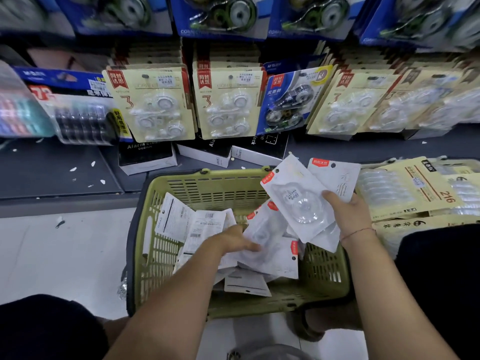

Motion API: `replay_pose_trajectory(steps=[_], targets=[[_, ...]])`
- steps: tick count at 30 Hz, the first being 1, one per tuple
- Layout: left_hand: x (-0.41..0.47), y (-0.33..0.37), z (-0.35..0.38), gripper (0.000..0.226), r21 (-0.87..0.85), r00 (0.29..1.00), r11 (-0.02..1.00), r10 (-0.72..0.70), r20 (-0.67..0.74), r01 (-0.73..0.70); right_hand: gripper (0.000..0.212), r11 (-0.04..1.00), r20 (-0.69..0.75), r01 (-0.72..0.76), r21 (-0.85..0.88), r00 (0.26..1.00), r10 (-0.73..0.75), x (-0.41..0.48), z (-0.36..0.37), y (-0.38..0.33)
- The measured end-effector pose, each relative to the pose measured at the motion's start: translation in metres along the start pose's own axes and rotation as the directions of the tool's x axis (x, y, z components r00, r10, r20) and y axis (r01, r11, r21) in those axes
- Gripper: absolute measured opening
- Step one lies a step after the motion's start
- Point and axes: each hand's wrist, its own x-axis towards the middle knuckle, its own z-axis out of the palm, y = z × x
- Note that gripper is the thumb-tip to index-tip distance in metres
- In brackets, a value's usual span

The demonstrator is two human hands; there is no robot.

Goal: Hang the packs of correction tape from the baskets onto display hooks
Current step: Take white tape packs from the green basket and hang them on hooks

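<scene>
While we crouch over the green basket (pixel 155 255) on the floor, dark knees at either side, the step in hand looks to us like gathering: stock is being collected from the basket, and none of it is on its way to a peg yet

Nearest to us, the left hand (pixel 239 241) reaches down into the basket, its fingers laid fairly straight on the loose white packs (pixel 270 253) heaped inside; we see a touch and no closed grip. Some of those packs lie face down with barcodes up, others show a red corner tab

Just beyond, above the basket's far right corner, the right hand (pixel 349 216) grips a fan of white packs (pixel 298 198), thumb across the front one, each with a hang hole near its top

Farther off, alarm clock boxes (pixel 145 158) lie on the shelf base, and a stack of cream packs (pixel 415 188) sits at the right. Above them hang rows of cream three-packs (pixel 153 105) with one blue pack (pixel 285 100) between; the display hooks are hidden behind their stock

We judge the next move calls for the left hand to pinch one pack and add it to the fan, or for the fan to be squared so the holes line up, then lifted to a hook with room for it
</scene>
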Motion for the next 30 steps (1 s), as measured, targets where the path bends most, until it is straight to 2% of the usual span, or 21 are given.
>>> replay_pose_trajectory(steps=[2, 6, 9, 11, 13, 16, 18, 20, 24, 26, 28, 30], targets=[[-0.001, -0.006, 0.019, 0.1, 0.048, 1.0, 0.999, 0.02, 0.02, -0.021, 0.01, 1.0, -0.007, 0.009, 0.018, 1.0, -0.009, -0.005, -0.002, -0.001], [0.005, -0.003, 0.035, 0.085, 0.314, 0.985, 0.948, 0.101, -0.138, -0.053, 0.015, 0.997, -0.026, -0.005, 0.077, 1.0, 0.007, -0.009, -0.009, -0.003], [0.007, 0.011, 0.031, 0.082, 0.485, 0.992, 0.87, 0.122, -0.036, -0.089, 0.012, 0.993, -0.057, -0.026, 0.113, 0.998, 0.032, -0.007, -0.013, -0.003], [0.012, 0.014, 0.03, 0.085, 0.459, 0.994, 0.884, 0.107, -0.02, -0.086, 0.013, 0.989, -0.086, -0.039, 0.144, 0.995, 0.052, -0.004, -0.014, -0.002], [0.018, 0.013, 0.031, 0.086, 0.434, 0.992, 0.898, 0.104, -0.064, -0.066, 0.013, 0.984, -0.104, -0.044, 0.171, 0.993, 0.062, -0.002, -0.015, -0.001], [0.025, 0.011, 0.031, 0.089, 0.495, 0.99, 0.868, 0.102, -0.095, -0.041, 0.019, 0.983, -0.109, -0.057, 0.174, 0.991, 0.077, 0.001, -0.014, 0.001], [0.023, 0.013, 0.032, 0.088, 0.594, 0.995, 0.803, 0.095, -0.035, -0.056, 0.021, 0.983, -0.107, -0.073, 0.168, 0.99, 0.092, 0.003, -0.012, 0.003], [0.025, 0.011, 0.034, 0.087, 0.61, 0.997, 0.789, 0.081, 0.007, -0.068, 0.011, 0.983, -0.102, -0.083, 0.166, 0.99, 0.101, 0.003, -0.01, 0.004], [0.02, 0.014, 0.028, 0.083, 0.398, 0.997, 0.914, 0.077, 0.023, -0.079, 0.011, 0.978, -0.08, -0.088, 0.188, 0.991, 0.104, 0.001, -0.008, 0.001], [0.008, 0.026, 0.014, 0.065, 0.233, 0.993, 0.967, 0.115, -0.017, -0.108, 0.008, 0.97, -0.043, -0.091, 0.227, 0.994, 0.104, -0.003, -0.008, -0.005], [-0.01, 0.039, -0.004, 0.043, 0.012, 0.986, 0.989, 0.151, -0.068, -0.15, 0.008, 0.955, -0.008, -0.096, 0.28, 0.995, 0.102, -0.008, -0.009, -0.014], [-0.029, 0.046, -0.023, 0.038, -0.223, 0.976, 0.956, 0.164, -0.142, -0.193, 0.012, 0.936, 0.034, -0.089, 0.341, 0.996, 0.082, -0.012, -0.008, -0.024]])
